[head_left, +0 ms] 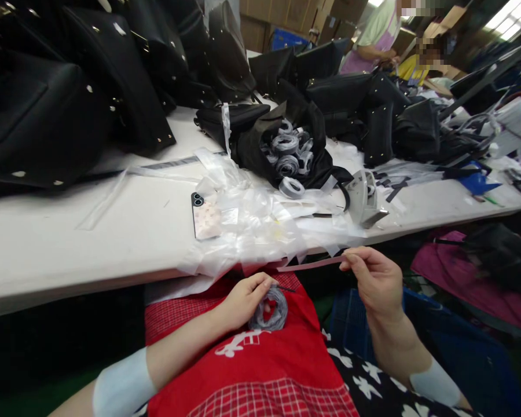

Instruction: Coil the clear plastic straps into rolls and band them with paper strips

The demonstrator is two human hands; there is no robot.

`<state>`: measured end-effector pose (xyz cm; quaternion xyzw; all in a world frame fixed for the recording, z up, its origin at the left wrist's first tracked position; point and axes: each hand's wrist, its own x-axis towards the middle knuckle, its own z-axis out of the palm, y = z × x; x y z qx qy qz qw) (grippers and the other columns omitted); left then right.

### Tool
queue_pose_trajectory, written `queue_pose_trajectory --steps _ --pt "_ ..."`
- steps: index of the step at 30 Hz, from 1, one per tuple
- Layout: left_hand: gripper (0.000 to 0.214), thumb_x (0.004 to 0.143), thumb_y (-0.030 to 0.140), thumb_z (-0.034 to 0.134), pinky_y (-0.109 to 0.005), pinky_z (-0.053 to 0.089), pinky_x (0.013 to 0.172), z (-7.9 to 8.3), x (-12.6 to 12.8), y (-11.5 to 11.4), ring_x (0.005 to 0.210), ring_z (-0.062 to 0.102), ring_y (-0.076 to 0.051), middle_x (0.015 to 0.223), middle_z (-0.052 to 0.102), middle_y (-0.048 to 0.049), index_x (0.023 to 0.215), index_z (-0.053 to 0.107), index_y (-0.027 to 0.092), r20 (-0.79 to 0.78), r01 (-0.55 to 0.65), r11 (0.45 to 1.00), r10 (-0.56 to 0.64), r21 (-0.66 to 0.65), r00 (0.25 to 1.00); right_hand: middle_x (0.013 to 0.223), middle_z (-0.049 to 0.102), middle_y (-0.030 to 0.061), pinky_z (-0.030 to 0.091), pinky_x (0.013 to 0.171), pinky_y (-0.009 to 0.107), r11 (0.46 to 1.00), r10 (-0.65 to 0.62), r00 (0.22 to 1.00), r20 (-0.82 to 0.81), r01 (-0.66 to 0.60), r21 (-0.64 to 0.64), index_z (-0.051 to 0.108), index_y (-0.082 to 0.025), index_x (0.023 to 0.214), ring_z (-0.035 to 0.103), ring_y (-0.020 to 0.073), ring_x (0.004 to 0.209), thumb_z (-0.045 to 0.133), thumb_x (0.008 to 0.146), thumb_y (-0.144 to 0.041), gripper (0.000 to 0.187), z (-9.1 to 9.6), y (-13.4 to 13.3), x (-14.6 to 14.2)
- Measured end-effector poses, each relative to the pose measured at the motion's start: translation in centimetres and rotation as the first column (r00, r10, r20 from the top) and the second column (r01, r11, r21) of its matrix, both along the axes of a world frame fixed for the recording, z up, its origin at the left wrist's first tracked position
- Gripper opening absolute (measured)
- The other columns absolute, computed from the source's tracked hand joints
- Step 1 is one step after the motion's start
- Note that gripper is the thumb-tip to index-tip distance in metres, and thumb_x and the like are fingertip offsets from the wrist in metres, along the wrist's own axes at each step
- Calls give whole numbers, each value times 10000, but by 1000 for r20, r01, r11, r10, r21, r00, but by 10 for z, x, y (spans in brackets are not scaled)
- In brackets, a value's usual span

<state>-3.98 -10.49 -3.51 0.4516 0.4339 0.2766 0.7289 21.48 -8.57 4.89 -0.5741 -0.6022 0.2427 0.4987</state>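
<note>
My left hand [245, 300] is closed on a grey coil wrapped in clear plastic [279, 315], held over my red apron [295, 353] just below the table edge. A short dark end pokes out at the coil's top. My right hand [377, 284] pinches one end of a thin strip of tape [310, 266] between thumb and fingers. The strip stretches left toward the coil, with a gap between them. On the table ahead, a black bag [254, 147] lies with its mouth toward me, filled with several similar coils [286, 145]. One more coil [292, 187] rests just outside it.
A tape dispenser [363, 200] stands near the table's front edge. Clear plastic sleeves [260, 220] and a phone [206, 217] lie on the white table [35, 249]. Black bags [117, 75] line the back and left. Another person [373, 40] stands at the far side.
</note>
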Motion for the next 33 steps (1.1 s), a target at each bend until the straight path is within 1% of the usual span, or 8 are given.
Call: queue_pose_trajectory --steps 5,10,13,20,23,26,29,33 --pt "400 877 552 501 -251 451 545 -3 -2 0 551 569 -135 709 616 8 909 606 168 -4 10 1000 -10 24 1000 647 622 0 499 723 316 985 172 980 102 -173 -4 648 -207 732 601 164 683 611 872 -213 145 7 -11 -13" --pt "437 865 549 517 -319 490 770 -7 -6 1 791 634 -199 882 703 -56 946 684 154 10 -39 996 38 77 999 566 507 -43 509 791 360 929 363 894 262 -368 -35 542 -209 644 507 124 569 624 825 -143 209 13 -24 -26" --pt "420 878 527 510 -330 480 830 -9 -7 1 878 631 -216 931 711 -64 946 698 158 1 -58 991 59 118 998 508 412 -72 522 770 353 911 370 837 403 -412 19 462 -209 600 421 97 496 662 766 -106 279 16 -32 -37" --pt "389 893 502 503 -297 469 807 -5 -7 -1 849 620 -191 914 697 -50 939 689 163 -20 -55 987 59 153 998 526 504 -44 534 798 342 835 376 709 597 -539 114 507 -202 627 460 101 514 659 751 -82 229 11 -45 -58" --pt "369 874 512 520 -281 472 709 -4 -5 -2 728 605 -165 821 666 -27 919 648 169 30 -65 995 63 72 998 531 512 -35 531 808 323 813 397 662 636 -575 91 526 -203 617 467 104 523 636 781 -108 220 1 -44 -63" --pt "325 846 483 555 -260 453 655 -1 -5 -2 681 572 -146 784 632 -15 866 611 164 86 -66 998 65 6 994 543 534 -23 526 820 325 820 398 658 639 -567 73 546 -202 617 486 115 544 620 807 -136 215 -8 -40 -65" --pt "265 850 414 554 -255 444 707 5 -7 -1 757 561 -151 823 629 -25 806 600 157 70 -50 993 43 108 997 552 555 -15 512 844 344 848 384 689 615 -527 60 575 -196 636 508 128 568 621 824 -154 198 -13 -32 -62" --pt "277 898 405 506 -248 441 677 19 -8 -2 722 556 -147 781 632 -19 784 585 166 -32 52 961 -45 273 998 631 617 18 494 821 354 883 406 745 529 -468 -19 623 -189 690 572 161 663 613 865 -223 179 -18 -21 -59"
